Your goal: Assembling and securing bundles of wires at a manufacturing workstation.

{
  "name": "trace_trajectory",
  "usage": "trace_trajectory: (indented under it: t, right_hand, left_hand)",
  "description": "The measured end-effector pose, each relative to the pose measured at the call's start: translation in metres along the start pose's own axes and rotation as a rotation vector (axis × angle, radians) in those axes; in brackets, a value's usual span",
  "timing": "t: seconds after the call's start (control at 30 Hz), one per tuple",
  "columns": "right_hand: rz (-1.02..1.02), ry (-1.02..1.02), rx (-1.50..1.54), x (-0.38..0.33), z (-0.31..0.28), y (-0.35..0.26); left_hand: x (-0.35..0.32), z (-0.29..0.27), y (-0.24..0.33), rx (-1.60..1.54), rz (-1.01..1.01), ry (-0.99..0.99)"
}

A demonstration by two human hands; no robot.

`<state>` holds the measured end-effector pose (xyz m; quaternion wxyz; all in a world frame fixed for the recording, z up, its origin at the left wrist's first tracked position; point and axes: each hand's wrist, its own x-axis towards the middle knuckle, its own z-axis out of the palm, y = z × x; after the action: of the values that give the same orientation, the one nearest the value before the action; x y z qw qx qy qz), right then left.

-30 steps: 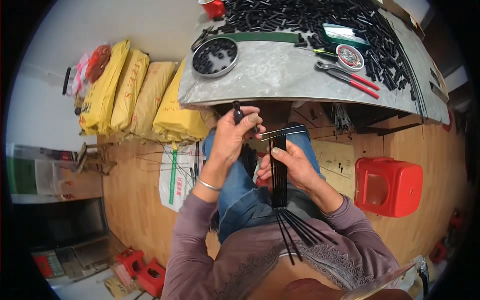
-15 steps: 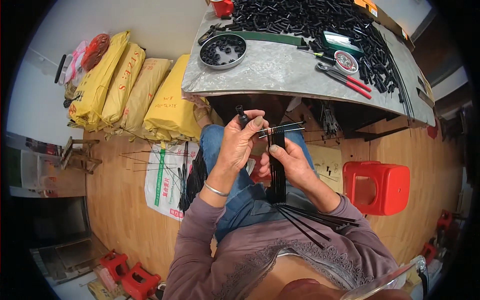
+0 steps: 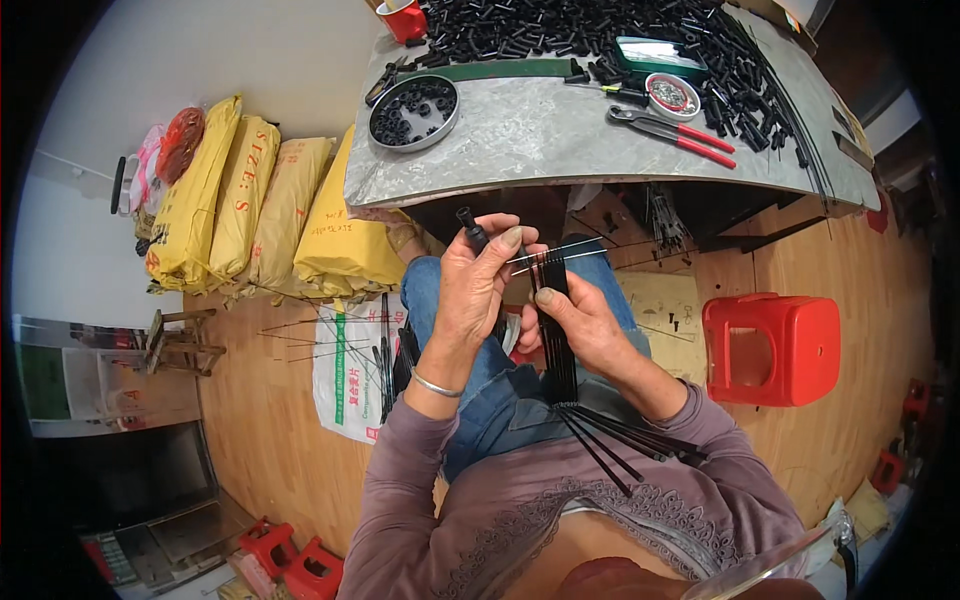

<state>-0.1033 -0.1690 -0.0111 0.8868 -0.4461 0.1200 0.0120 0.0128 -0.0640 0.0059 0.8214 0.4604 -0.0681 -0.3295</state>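
Note:
My left hand [image 3: 475, 270] is closed, with a black stepped tube [image 3: 471, 228] sticking up from its grip. Its thumb and fingertips are at the upper end of a bundle of thin black strips [image 3: 558, 355]. My right hand [image 3: 580, 315] clasps that bundle from the right side, thumb across the front. Near the bundle's top, two thin metal rods [image 3: 580, 247] cross it sideways. Toward my lap, its lower end fans out into several black rods [image 3: 610, 437]. The fingers behind the strips are partly hidden, and what the left fingertips pinch is too small to make out.
On the grey table [image 3: 530, 135] are a round dish [image 3: 447, 133] of black rings, red-handled pliers [image 3: 690, 140] and a large heap of black tubes [image 3: 560, 30]. A red stool [image 3: 820, 350] stands to my right. Yellow sacks [image 3: 235, 200] lean by the left wall.
The view has shifted a little, so the table and stool sit differently in it. My hands keep the same grip on the tube and the strips; the thin metal rods are slightly more slanted.

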Motion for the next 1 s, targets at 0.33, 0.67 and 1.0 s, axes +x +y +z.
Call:
trace_trajectory:
  t: [0.33,0.67,1.0]
  right_hand:
    - [-0.017,0.004,0.017,-0.001,0.000,-0.001]
    - [-0.017,0.005,0.010,-0.002,-0.002,-0.001]
    - [0.032,0.057,-0.016,-0.002,0.000,-0.002]
  left_hand:
    - [0.004,-0.003,-0.004,-0.063,0.003,0.007]
    - [0.000,0.002,-0.002,-0.040,-0.002,0.013]
    - [0.001,0.007,-0.001,-0.095,0.011,-0.005]
